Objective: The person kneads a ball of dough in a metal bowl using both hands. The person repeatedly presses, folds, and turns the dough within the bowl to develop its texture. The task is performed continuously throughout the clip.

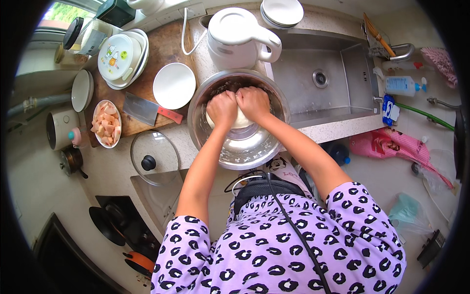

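A ball of pale dough lies in a wide stainless steel bowl at the counter's front edge. My left hand is curled into a fist and presses down on the dough's left part. Right beside it, my right hand presses on the dough in the same way, the two thumbs side by side. My fingertips are hidden beneath both hands. Bits of dough and flour cling to the bowl's inner wall.
Behind the bowl stands a white electric kettle. A sink is on the right. At left, a wooden cutting board bears a cleaver, a white bowl and a dish of cut pinkish pieces. A glass lid lies nearer me.
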Available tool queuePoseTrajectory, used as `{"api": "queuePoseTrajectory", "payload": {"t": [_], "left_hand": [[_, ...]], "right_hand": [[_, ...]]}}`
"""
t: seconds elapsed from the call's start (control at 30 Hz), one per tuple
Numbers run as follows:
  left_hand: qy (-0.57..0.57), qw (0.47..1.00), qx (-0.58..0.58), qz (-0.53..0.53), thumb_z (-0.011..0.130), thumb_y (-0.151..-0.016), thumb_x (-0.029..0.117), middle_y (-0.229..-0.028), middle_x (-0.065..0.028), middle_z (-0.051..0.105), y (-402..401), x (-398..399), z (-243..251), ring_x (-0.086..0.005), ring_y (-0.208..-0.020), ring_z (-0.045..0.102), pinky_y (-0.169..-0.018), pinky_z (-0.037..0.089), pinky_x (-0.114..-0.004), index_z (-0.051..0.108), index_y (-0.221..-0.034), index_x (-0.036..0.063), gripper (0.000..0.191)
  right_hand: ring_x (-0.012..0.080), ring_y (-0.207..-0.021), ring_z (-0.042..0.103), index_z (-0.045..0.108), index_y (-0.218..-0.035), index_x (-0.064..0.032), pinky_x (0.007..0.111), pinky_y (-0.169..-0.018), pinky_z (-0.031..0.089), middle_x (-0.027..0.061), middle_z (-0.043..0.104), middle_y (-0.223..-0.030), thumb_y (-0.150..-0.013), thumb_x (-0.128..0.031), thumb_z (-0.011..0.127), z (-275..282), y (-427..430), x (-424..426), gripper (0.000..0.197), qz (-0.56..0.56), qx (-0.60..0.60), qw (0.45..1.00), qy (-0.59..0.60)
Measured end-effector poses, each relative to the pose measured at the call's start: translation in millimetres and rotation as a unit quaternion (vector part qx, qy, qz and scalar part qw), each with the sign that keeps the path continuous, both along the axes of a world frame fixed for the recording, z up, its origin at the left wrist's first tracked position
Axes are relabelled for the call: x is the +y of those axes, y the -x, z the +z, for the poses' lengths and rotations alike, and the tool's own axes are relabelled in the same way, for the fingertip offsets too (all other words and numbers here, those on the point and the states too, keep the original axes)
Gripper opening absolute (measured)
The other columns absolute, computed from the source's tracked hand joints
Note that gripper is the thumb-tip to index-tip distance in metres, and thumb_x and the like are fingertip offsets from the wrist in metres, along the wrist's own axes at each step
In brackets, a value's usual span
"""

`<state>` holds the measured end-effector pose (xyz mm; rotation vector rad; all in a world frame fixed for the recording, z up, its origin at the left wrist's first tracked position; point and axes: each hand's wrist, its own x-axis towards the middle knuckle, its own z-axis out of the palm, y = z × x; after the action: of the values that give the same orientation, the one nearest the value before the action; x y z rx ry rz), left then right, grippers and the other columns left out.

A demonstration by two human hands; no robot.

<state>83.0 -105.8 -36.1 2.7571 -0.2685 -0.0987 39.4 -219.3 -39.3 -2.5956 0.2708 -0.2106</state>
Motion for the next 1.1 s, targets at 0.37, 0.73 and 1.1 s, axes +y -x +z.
{"api": "queuePoseTrajectory", "payload": {"t": [0.37,0.73,1.1], "left_hand": [[0.050,0.988,-0.130,-0.067,0.048,-0.097,0.023,-0.082,-0.0113,0.069,32,14,-10,-0.0335,-0.083,0.064,-0.076,0.047,-0.047,0.071,-0.083,0.0092,0.030],[0.160,0.985,0.004,-0.056,0.046,-0.105,0.036,-0.099,-0.0226,0.069,31,15,17,-0.0441,-0.093,0.063,-0.083,0.046,-0.052,0.070,-0.097,-0.0007,0.044],[0.002,0.994,-0.071,-0.084,0.046,-0.097,0.026,-0.083,-0.0151,0.071,13,-1,-11,-0.0340,-0.085,0.066,-0.080,0.048,-0.049,0.070,-0.078,0.0062,0.036]], "right_hand": [[0.0262,-0.081,0.061,0.066,-0.081,-0.0117,0.043,-0.076,0.046,0.0050,0.064,-0.079,-0.087,-0.023,0.056,-2,29,9,0.017,0.029,-0.119,0.992,0.022],[0.0375,-0.105,0.062,0.070,-0.101,-0.0047,0.050,-0.092,0.047,0.0170,0.070,-0.102,-0.103,-0.031,0.044,4,30,-15,0.037,0.069,-0.087,0.977,-0.181],[0.0292,-0.079,0.064,0.067,-0.072,-0.0096,0.044,-0.074,0.050,0.0090,0.068,-0.077,-0.093,-0.025,0.052,2,13,5,0.030,-0.034,-0.050,0.998,0.001]]}}
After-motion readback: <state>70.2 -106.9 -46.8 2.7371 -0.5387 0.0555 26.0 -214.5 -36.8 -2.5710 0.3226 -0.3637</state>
